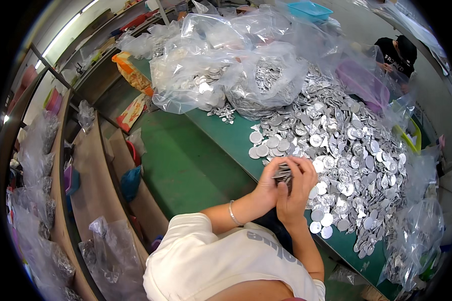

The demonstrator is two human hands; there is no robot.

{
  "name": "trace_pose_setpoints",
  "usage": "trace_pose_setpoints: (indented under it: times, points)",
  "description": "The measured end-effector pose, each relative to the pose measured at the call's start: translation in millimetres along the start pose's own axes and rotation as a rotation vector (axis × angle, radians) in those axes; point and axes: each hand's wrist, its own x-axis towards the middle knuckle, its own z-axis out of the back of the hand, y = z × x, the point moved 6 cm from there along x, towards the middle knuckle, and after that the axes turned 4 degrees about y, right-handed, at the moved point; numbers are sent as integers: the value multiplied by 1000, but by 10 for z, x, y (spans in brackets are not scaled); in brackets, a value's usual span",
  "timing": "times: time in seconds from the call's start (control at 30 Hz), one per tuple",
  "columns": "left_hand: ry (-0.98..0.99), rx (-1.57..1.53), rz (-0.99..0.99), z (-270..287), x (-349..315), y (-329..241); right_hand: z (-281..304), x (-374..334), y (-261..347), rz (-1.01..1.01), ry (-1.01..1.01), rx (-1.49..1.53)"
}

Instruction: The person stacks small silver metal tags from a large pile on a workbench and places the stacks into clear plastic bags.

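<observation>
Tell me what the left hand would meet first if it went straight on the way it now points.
Most likely the right hand, close beside it at the stack of silvery discs; exact depth is hard to judge.

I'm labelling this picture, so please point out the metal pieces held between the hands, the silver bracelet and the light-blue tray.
Held metal pieces (283,173): head view, on the exposed edges of the bunch.
Silver bracelet (232,212): head view, on the band's visible middle.
Light-blue tray (309,13): head view, on its near wall.
</observation>
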Motion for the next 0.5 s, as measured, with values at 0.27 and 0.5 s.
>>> trace_pose_setpoints:
  times: [0.27, 0.5]
  points:
    - [33, -414, -374, 72, -189, -1319, -217, -223, -295, -256, 129, 333]
    - [-82, -104, -863, -63, 294, -3363, -397, -331, -359, -346, 249, 429]
